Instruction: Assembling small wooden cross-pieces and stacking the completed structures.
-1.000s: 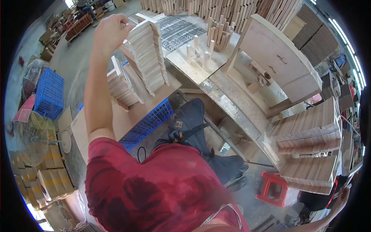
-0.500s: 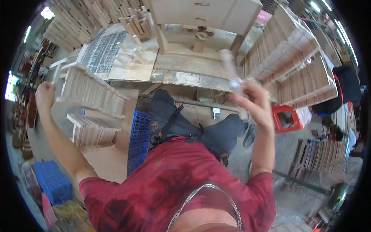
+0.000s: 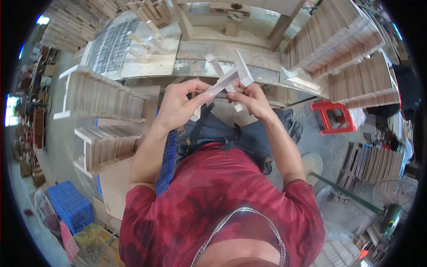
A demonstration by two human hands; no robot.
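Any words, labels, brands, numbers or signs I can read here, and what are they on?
None readable.
Wooden pieces in the left hand and right hand: no writing shows.
Patch on dark trousers: too small to read.
Grey streaked surface: too blurred to tell.

Wide fisheye view, head-worn, facing down, near the hands (image 3: 177,106)

Text: none could be read | tan patch (image 3: 181,131) on dark trousers (image 3: 255,139): was too small to read | streaked grey-and-white panel (image 3: 112,50): showed no legible characters
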